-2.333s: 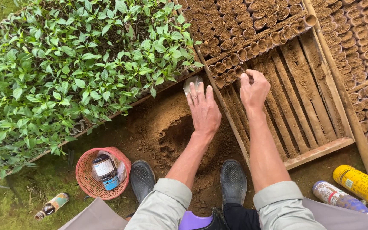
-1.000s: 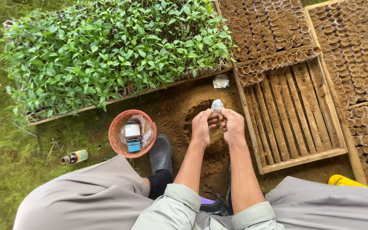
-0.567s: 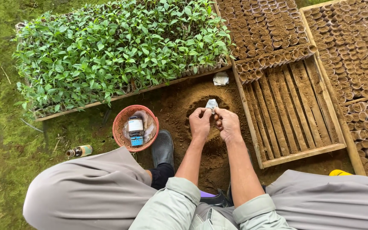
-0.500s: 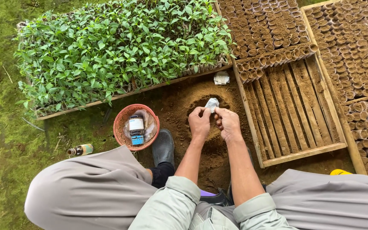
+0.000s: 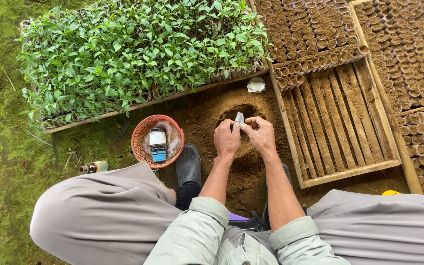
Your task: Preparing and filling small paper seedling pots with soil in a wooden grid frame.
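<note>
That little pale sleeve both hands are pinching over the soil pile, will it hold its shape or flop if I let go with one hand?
The pale sleeve looks thin and flat, so it would probably flop and weigh next to nothing. Left hand and right hand both pinch it at the fingertips, hinting that it needs two hands to open. Being so light, it could blow or drop onto the soil pile.

Both hands, left hand [image 5: 226, 140] and right hand [image 5: 260, 135], pinching small pale pot [image 5: 239, 118] over soil mound [image 5: 236, 147] (orange basket [image 5: 141, 142] just left), slatted wooden tray [image 5: 339, 122] right.
</note>
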